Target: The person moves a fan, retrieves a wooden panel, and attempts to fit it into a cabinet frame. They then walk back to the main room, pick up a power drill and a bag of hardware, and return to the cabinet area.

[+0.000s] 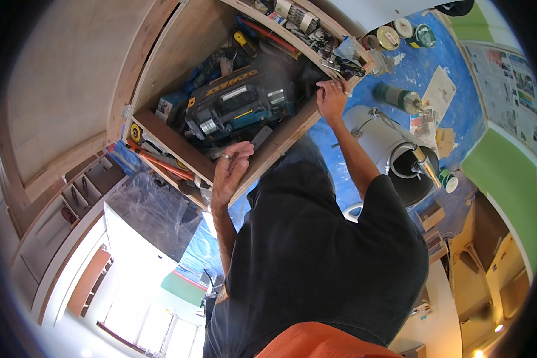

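Observation:
An open wooden chest (283,147) spreads out in front of me, its lid raised at the left. Over its near rim, towards the left corner, my left hand (228,173) is open, fingers stretched inward and holding nothing. My right hand (333,100) grips the chest's rim at the right corner, its fingertips bent over the wood. A black and yellow tool case (235,89) with metal latches lies inside, on top of a teal power-tool case (244,124). Beside my left fingers is a flat grey metal plate (261,137). A black tape measure (351,70) sits just beyond my right fingers.
A narrow side tray (304,24) of small hardware runs along the far side. A yellow-handled tool (244,43) lies inside. To the right, a large grey bucket (367,128) with a hose and brass nozzle, a green gas cylinder (397,97) and several cans (388,37) stand on blue sheeting.

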A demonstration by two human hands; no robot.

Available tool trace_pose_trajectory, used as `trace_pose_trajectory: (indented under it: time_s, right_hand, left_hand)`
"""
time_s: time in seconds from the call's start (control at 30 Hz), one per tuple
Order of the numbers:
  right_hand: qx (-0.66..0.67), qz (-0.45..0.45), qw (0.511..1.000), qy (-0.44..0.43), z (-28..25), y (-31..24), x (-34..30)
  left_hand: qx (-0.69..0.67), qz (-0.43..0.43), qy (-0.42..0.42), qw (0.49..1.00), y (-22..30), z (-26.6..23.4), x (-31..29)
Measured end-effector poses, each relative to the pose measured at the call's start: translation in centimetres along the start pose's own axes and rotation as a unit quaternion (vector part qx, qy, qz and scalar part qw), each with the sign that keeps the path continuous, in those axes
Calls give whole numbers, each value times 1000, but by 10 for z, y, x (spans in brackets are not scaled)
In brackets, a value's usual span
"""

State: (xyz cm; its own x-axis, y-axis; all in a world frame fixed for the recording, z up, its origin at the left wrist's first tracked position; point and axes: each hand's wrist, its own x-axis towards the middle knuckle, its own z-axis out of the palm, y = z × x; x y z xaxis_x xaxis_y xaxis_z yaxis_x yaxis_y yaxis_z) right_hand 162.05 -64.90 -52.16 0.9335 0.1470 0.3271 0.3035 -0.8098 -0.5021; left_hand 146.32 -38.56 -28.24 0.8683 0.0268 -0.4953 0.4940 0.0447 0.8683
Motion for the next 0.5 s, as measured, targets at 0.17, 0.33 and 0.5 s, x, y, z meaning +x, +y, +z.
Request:
trace_pose_trajectory:
  time_s: [0.17, 0.33, 0.5]
  right_hand:
    - [5, 4, 1000, 3, 2, 1, 1]
    - [8, -3, 1000, -2, 5, 6, 6]
    - [7, -2, 1000, -11, 6, 7, 6]
  left_hand:
    - [-1, 0, 0, 1000, 0, -2, 2]
    - [-7, -3, -4, 1000, 1, -5, 13]
    - [8, -11, -12, 1000, 6, -5, 22]
